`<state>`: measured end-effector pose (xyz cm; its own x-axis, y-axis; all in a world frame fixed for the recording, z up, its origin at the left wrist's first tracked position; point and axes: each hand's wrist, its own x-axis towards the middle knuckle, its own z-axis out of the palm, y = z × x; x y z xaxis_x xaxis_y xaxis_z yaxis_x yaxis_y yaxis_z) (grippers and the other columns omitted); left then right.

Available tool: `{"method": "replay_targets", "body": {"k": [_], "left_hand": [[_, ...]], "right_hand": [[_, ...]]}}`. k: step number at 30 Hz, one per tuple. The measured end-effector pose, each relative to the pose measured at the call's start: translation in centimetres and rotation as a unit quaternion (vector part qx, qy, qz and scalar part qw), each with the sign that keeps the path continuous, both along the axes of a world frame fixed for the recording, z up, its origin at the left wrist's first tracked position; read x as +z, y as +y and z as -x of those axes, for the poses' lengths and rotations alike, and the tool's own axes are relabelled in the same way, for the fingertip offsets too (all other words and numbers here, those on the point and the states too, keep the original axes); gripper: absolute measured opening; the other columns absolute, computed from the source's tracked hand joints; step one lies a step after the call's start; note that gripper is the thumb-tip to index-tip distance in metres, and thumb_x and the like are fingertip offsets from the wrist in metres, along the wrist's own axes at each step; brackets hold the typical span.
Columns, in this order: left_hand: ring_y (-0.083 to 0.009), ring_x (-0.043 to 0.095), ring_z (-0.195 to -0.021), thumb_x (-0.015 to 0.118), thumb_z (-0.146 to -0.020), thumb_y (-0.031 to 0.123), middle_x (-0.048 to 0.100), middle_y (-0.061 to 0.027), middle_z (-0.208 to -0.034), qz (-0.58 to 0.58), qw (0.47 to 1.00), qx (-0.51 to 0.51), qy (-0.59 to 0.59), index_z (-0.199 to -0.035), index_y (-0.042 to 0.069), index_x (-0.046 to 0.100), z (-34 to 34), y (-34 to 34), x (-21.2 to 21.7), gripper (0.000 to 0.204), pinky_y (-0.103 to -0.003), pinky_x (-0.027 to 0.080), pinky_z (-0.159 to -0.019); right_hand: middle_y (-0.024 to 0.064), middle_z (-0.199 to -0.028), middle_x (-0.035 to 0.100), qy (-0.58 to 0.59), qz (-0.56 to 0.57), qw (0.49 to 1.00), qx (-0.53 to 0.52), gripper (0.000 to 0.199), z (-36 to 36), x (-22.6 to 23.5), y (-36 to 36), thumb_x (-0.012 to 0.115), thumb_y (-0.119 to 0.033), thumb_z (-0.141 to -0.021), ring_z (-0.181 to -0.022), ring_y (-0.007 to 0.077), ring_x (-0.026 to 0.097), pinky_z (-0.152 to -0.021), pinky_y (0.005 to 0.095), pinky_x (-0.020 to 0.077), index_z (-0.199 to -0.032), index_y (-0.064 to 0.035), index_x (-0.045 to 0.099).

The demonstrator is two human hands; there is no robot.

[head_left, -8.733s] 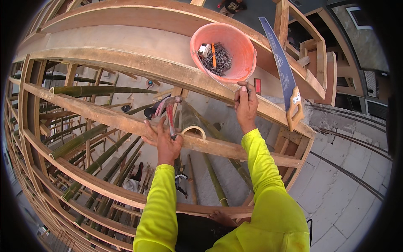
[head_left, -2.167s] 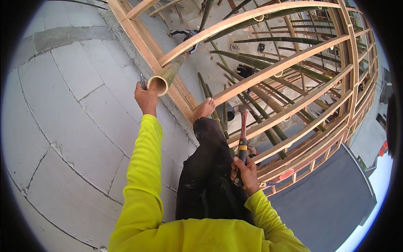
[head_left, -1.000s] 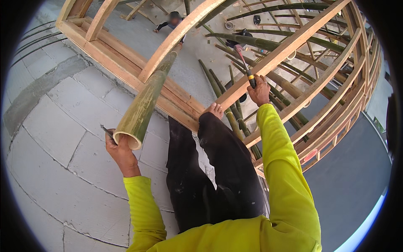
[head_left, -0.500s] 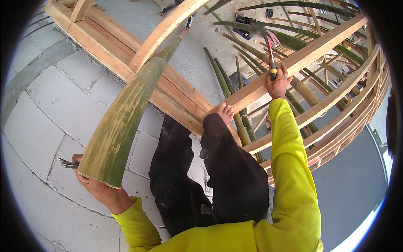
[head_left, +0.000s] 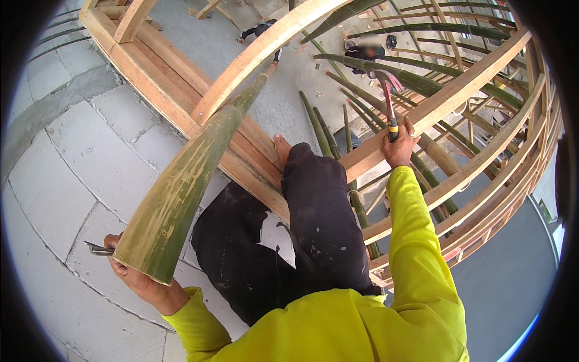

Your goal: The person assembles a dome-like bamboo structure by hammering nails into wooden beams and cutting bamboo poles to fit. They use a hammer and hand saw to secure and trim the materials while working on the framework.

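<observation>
With the bamboo strip (head_left: pixel 181 181) gripped at its cut end, alongside some nails (head_left: pixel 96 248), by the left hand (head_left: pixel 142 280), and the hammer (head_left: pixel 389 108) clasped against the wooden frame (head_left: pixel 446 99) by the right hand (head_left: pixel 399 145), the strip is best kept steady and guided slowly under the rail.

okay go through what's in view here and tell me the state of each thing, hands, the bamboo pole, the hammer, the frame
left hand: closed under the near end of the bamboo pole, nails sticking out beside it.
bamboo pole: lifted, slanting up under a curved rib.
nails: pinched in the left hand.
right hand: gripping the hammer against a wooden beam.
hammer: head pointing up.
wooden frame: open ribs, uncovered.
bare foot: resting on the base beam.
</observation>
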<state>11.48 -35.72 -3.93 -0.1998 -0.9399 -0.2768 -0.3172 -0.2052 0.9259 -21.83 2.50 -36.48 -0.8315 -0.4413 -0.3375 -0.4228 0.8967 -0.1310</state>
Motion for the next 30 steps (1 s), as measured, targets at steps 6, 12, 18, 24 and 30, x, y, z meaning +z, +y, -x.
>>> {"method": "replay_targets", "body": {"k": [6,12,18,24,30], "left_hand": [[-0.0326,0.064,-0.108,0.062,-0.094,0.02,0.063,-0.0243,-0.121,0.252,0.95,0.122,-0.14,-0.131,-0.007,0.054,-0.5,1.9,-1.7,0.047,-0.041,0.055,-0.091],[-0.0351,0.068,-0.096,0.06,-0.093,0.013,0.066,-0.0252,-0.114,0.387,0.879,0.219,-0.17,-0.121,-0.012,0.061,0.6,1.4,-3.9,0.037,-0.044,0.057,-0.087],[-0.0246,0.07,-0.095,0.06,-0.094,0.013,0.069,-0.0181,-0.109,0.18,0.973,-0.002,0.144,-0.119,-0.008,0.061,-5.2,-3.7,-2.3,0.033,-0.036,0.057,-0.084],[-0.0157,0.067,-0.084,0.063,-0.092,0.015,0.068,-0.0104,-0.096,0.181,0.978,0.012,0.098,-0.114,-0.004,0.063,-0.6,-4.2,-3.1,0.029,-0.027,0.053,-0.077],[-0.0121,0.065,-0.079,0.064,-0.092,0.016,0.068,-0.0074,-0.093,0.148,0.987,-0.009,0.07,-0.109,-0.002,0.064,-1.7,-4.6,-2.7,0.024,-0.024,0.052,-0.073]], "right_hand": [[0.0176,-0.144,0.048,0.015,0.05,0.999,0.003,0.041,-0.2,-0.3,0.1,0.071,-0.015,-0.074,-0.139,0.0337,0.04,-0.113,0.0711,0.0167,-0.113,-0.008,0.061],[0.0249,-0.14,0.051,0.035,0.097,0.994,0.044,0.045,0.7,0.8,0.2,0.066,-0.01,-0.077,-0.13,0.0425,0.046,-0.113,0.0504,0.0302,-0.12,-0.0008,0.061],[0.0202,-0.139,0.053,0.039,0.108,0.993,0.037,0.048,0.5,0.2,-0.9,0.069,-0.019,-0.078,-0.13,0.0377,0.049,-0.11,0.0622,0.0268,-0.122,-0.0016,0.06],[0.0153,-0.12,0.066,0.081,0.01,0.99,0.117,0.041,1.2,3.1,-1.2,0.073,-0.023,-0.079,-0.124,0.0347,0.055,-0.109,0.0725,0.0168,-0.114,-0.006,0.059],[0.0092,-0.078,0.063,-0.234,0.245,0.939,0.067,0.033,3.2,10.2,-8.5,0.069,-0.021,-0.09,-0.064,0.0217,0.064,-0.055,0.0346,0.0519,-0.112,-0.0026,0.052]]}}
